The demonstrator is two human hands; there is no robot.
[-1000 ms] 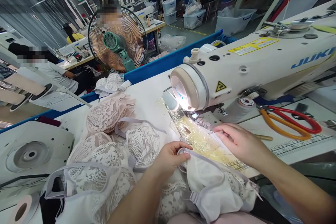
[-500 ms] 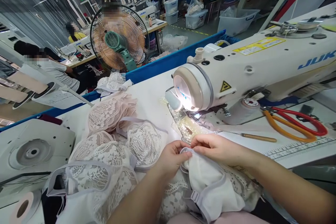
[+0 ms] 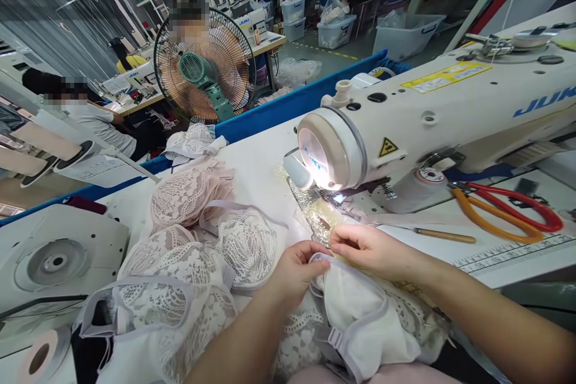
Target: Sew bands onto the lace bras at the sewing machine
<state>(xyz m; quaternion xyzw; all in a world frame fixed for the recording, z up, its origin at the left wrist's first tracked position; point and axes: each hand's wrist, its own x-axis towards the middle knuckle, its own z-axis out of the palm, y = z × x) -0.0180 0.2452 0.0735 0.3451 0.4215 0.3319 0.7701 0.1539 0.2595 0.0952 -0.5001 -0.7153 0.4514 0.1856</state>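
Observation:
A white bra (image 3: 364, 318) with pale lilac edging and a strap slider lies gathered in front of me, over my lap and the table's front edge. My left hand (image 3: 297, 267) pinches its upper edge between thumb and fingers. Close beside it, my right hand (image 3: 369, 247) is closed in a pinch at that same edge; what its fingertips hold is hidden. Both hands are just in front of the sewing machine (image 3: 333, 150), whose lamp lights the needle area. Tape-covered plating (image 3: 320, 216) lies between the machine head and my fingers.
White lace bras (image 3: 247, 246) and pink lace cups (image 3: 180, 195) are piled left. On the right lie orange-and-red-handled scissors (image 3: 504, 207), a wooden-handled pointed tool (image 3: 443, 235) and a thread cone (image 3: 414, 189). Beyond the blue cloth edge (image 3: 288, 102) stand a fan (image 3: 198, 69) and co-workers.
My right hand has shifted slightly right and a little up, opening a small gap from the left fingertips. My left hand and the bra have barely moved.

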